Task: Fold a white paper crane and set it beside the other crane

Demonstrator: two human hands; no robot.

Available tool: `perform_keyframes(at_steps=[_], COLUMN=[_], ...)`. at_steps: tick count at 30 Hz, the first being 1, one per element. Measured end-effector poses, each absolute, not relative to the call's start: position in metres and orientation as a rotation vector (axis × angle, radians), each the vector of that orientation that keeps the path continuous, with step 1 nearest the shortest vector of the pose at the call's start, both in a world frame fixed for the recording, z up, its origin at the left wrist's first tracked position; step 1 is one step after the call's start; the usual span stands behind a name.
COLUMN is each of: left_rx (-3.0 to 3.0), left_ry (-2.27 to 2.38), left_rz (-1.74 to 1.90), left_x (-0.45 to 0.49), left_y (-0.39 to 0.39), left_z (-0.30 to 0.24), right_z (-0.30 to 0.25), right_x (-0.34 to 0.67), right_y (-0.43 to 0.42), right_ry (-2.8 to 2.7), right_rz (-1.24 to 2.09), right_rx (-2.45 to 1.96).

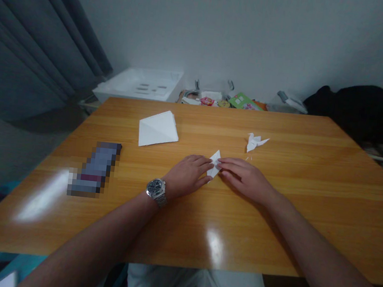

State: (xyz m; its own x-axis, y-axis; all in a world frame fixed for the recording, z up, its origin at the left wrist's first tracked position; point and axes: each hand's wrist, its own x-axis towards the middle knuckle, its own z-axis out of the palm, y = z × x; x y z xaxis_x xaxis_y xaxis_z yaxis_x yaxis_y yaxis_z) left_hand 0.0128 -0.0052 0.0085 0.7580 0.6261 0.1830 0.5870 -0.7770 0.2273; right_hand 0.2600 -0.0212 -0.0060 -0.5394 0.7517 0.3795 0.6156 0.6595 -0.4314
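Note:
A small diamond-shaped piece of folded white paper (216, 157) lies on the wooden table between my two hands. My left hand (190, 173), with a metal wristwatch (156, 190) on its wrist, holds the paper's left side under its fingertips and thumb. From the other side, the fingertips of my right hand (245, 179) press on the right part of the paper, near its middle. Fingers cover some of both side edges. Beyond my right hand stands a folded white paper crane (255, 142), apart from both hands.
A stack of white paper sheets (158, 129) lies at the back left of the table (183, 225). Nearer on the left is a pixelated phone-like object (96, 167). Behind the far edge are a white plastic tray (139, 83) and a green packet (245, 101).

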Motion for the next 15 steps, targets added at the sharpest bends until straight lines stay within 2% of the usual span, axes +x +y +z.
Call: perform_keyframes(at_steps=[15], left_rx=[2.761], left_ry=[1.107], left_rz=[0.421], left_x=[0.013], left_y=[-0.007], left_z=[0.008], right_z=[-0.003], right_x=[0.260], right_y=[-0.024], right_ry=[-2.434], right_rz=[0.318], right_rx=[-1.103])
